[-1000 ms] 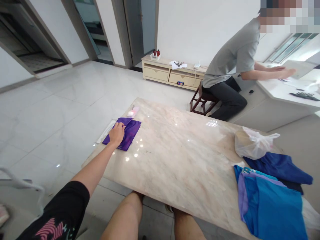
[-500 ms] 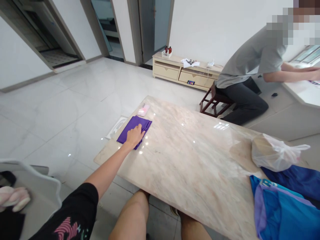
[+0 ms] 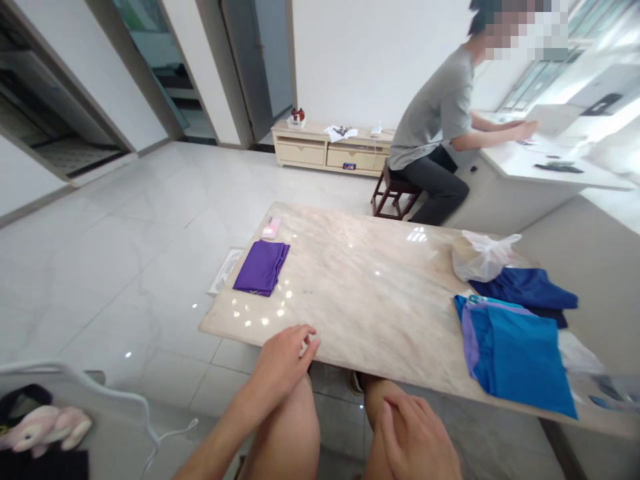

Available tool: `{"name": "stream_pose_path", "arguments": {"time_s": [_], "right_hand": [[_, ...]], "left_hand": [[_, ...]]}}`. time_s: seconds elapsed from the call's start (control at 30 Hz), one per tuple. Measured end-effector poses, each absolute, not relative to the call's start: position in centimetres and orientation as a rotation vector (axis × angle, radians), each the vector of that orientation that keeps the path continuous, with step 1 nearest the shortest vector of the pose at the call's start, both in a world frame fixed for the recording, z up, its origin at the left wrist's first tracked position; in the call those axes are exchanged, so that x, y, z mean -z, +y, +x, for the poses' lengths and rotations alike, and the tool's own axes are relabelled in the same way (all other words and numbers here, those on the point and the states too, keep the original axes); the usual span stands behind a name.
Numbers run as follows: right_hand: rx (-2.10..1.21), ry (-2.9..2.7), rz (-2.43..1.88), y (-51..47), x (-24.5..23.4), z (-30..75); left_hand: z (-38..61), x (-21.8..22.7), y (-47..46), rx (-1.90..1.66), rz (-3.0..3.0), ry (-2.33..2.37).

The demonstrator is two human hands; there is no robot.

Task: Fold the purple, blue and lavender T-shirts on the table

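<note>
My left hand hovers by the table's near edge, above my left knee, with fingers loosely bent, thumb apart and nothing between them. Over my right thigh, my right hand lies with its fingers stretched out, holding nothing. Beyond my left hand, a folded purple cloth rests flat at the left end of the marble table. At the right end lies a folded blue cloth with a lilac edge, beside a dark blue cloth.
A tied white plastic bag stands behind the blue cloths. A small pink item sits past the purple cloth. A person in a grey shirt sits on a stool at a white counter. A pink plush toy lies lower left.
My left hand has left the purple cloth and drawn back toward my knee. The cloth lies smoother. My right hand has come into view, and the camera has turned right.
</note>
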State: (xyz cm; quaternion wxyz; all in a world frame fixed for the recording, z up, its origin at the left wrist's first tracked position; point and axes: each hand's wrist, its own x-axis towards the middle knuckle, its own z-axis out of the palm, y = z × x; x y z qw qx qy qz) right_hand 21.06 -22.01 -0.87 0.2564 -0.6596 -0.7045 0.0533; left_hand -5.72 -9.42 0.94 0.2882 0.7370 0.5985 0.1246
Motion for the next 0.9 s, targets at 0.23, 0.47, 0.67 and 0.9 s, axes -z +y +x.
{"name": "stream_pose_path", "arguments": {"time_s": [0.23, 0.47, 0.67, 0.9], "right_hand": [[-0.165, -1.859, -1.886, -23.1, 0.1, 19.7], [-0.070, -1.768, -1.787, -25.3, 1.2, 19.3], [-0.090, -1.700, -1.787, -25.6, 1.6, 19.8], [-0.043, -1.716, -1.959, -25.0, 1.3, 20.2]], "left_hand": [[-4.1, -2.7, -18.3, -0.328, 2.095, 1.541], [-3.4, -2.4, -20.5, -0.370, 2.362, 1.669], [-2.8, -1.7, -21.2, -0.482, 2.446, 1.683], [-1.9, -1.7, -20.9, -0.338, 2.468, 1.776]]}}
